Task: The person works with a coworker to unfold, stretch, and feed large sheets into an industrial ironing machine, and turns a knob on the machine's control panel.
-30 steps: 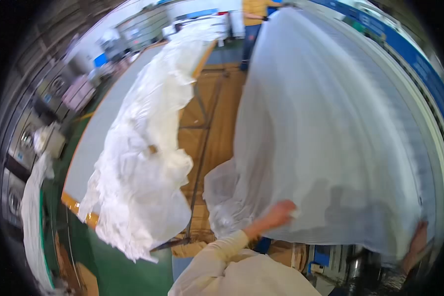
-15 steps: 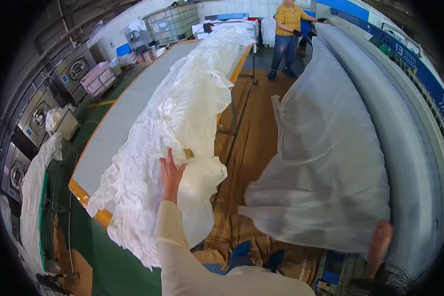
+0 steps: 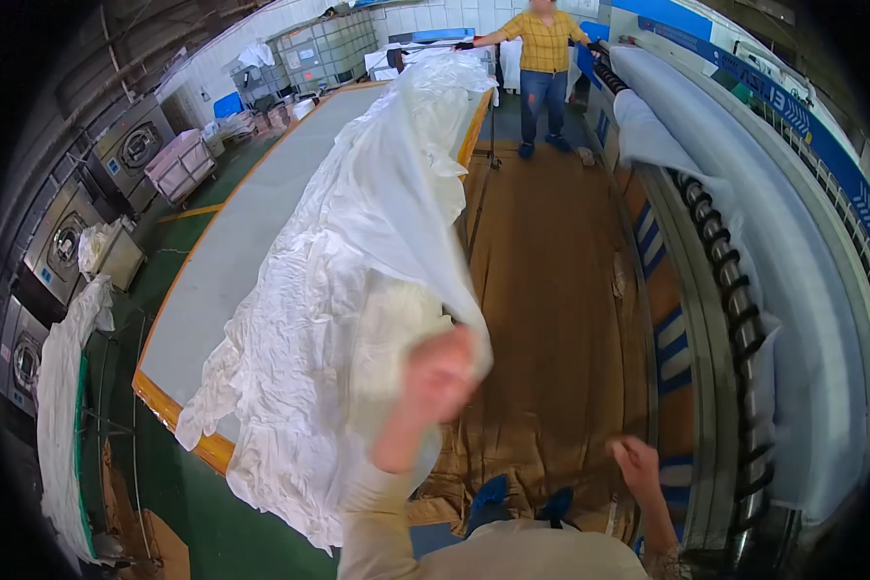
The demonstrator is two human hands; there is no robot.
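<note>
My left hand point(image 3: 440, 375), blurred by motion, is closed on the edge of a thin white sheet point(image 3: 406, 208). The sheet stretches from this hand toward the table's far end, lifted over a long heap of crumpled white fabric point(image 3: 290, 280). My right hand point(image 3: 638, 464) hangs low over the brown floor covering, fingers curled, with nothing visible in them. To its right runs the long machine, where whitish cloth point(image 3: 802, 290) covers the feed surface. A dark roller with spiral ridges point(image 3: 720, 242) lies bare along the machine's near side.
A long grey table point(image 3: 217, 227) with an orange edge carries the heap. At the far end a co-worker in a yellow shirt point(image 3: 545, 43) stands between table and machine, arms spread. Washing machines point(image 3: 137, 147) and carts point(image 3: 181, 166) line the left. Brown covering point(image 3: 551, 290) lines the aisle.
The sheet draped over the machine's near side has left it and now swings over the table heap. My left hand moved right and closed; my right hand came inward from the machine. The co-worker's arm reached toward the table.
</note>
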